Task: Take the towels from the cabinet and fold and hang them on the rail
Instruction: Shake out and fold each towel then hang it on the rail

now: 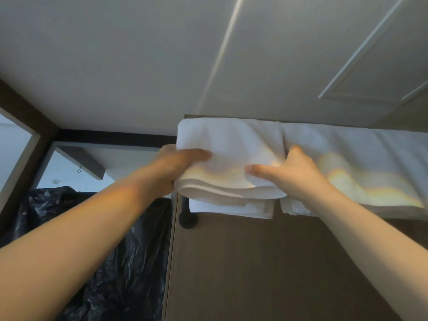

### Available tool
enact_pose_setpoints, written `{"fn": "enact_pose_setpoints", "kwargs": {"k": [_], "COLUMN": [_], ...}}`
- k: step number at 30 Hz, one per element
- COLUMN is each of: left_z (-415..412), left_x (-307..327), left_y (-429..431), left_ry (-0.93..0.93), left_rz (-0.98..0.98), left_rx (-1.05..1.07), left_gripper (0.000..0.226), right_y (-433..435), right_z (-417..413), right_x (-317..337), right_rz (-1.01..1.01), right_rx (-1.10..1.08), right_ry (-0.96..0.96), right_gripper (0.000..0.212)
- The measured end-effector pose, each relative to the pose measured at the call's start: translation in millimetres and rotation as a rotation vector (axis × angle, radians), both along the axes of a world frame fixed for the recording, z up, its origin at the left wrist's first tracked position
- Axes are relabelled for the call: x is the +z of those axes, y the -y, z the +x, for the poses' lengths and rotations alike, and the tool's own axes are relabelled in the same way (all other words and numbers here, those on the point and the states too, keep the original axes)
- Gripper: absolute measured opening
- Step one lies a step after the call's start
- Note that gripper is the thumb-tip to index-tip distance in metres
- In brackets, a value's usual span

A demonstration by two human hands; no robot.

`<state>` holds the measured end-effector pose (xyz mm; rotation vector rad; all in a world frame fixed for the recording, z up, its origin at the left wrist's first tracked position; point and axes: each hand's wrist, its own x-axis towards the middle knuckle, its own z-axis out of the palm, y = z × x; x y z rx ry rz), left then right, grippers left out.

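A folded white towel [231,147] lies draped over a dark rail, whose round wall mount [188,219] shows below its left end. My left hand [178,165] grips the towel's left edge, thumb on top and fingers underneath. My right hand [287,172] holds the towel's right edge, thumb across the front. A second white towel [361,163] hangs on the same rail just to the right, touching the first. The rail itself is hidden under the towels.
A brown wooden panel [254,262] carries the rail. A black plastic bag [129,262] fills the lower left. A dark-framed opening [27,135] with a small hook [79,169] is at the left. White ceiling and a white door [382,66] are above.
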<state>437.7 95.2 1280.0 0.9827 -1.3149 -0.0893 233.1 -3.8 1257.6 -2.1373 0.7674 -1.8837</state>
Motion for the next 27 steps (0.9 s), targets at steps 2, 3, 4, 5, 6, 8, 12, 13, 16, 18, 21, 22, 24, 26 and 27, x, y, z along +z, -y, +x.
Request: {"fn": "enact_pose_setpoints", "kwargs": {"k": [2,3,4,5,6,8,12,13,16,18,21,22,24,26,27], "left_z": [1.8,2.6,3.3,3.9,4.5,4.6,5.9,6.6,10.5,14.2,23.3,27.7,35.1,39.2,40.1], "left_x": [-3.2,-5.7,-8.7,-13.0,-16.9,-24.5,-31.5,-32.4,-34.6,-35.9,-36.1,-36.1,-35.5,-35.3,-34.8], "left_y": [1.5,2.1,3.2,4.5,7.1,13.3,19.9,20.7,25.6,30.6,34.0,34.1,34.3,34.6,35.2], "left_ry": [-0.037,-0.051,-0.06,-0.067,-0.071,-0.077,-0.072,-0.053,0.064,0.122,0.133,0.12,0.087,0.064,0.042], "left_rz": [0.007,0.008,0.01,0.006,-0.01,-0.054,-0.105,-0.108,-0.096,-0.061,-0.012,0.023,0.117,0.158,0.156], "left_rx": [-0.042,-0.073,-0.106,-0.143,-0.179,-0.246,-0.298,-0.282,-0.139,-0.012,0.021,-0.022,-0.096,-0.163,-0.197], "left_gripper": [0.031,0.026,0.022,0.021,0.024,0.031,0.038,0.038,0.033,0.041,0.05,0.056,0.065,0.064,0.063], "right_y": [3.8,5.7,7.8,10.9,14.1,19.1,20.7,20.9,23.6,22.9,24.0,24.8,25.3,25.4,25.1], "right_z": [1.4,1.3,1.3,1.5,2.0,3.2,3.6,2.1,-2.0,-2.4,0.0,0.9,1.3,0.5,0.1], "right_x": [-7.8,-10.1,-10.7,-11.1,-11.0,-11.5,-17.7,-19.7,-24.2,-26.3,-27.4,-28.1,-29.5,-30.2,-30.3], "right_rz": [0.244,0.323,0.361,0.384,0.403,0.404,0.318,0.317,0.319,0.315,0.304,0.305,0.305,0.303,0.305], "right_rx": [0.293,0.409,0.484,0.52,0.527,0.477,0.515,0.562,0.649,0.638,0.598,0.596,0.609,0.601,0.591], "right_ry": [0.002,0.017,0.046,0.076,0.094,0.086,0.049,0.042,0.018,0.031,0.015,0.01,0.018,0.043,0.051], "right_gripper": [0.11,0.113,0.111,0.105,0.1,0.095,0.061,0.055,0.046,0.034,0.03,0.031,0.03,0.026,0.025]}}
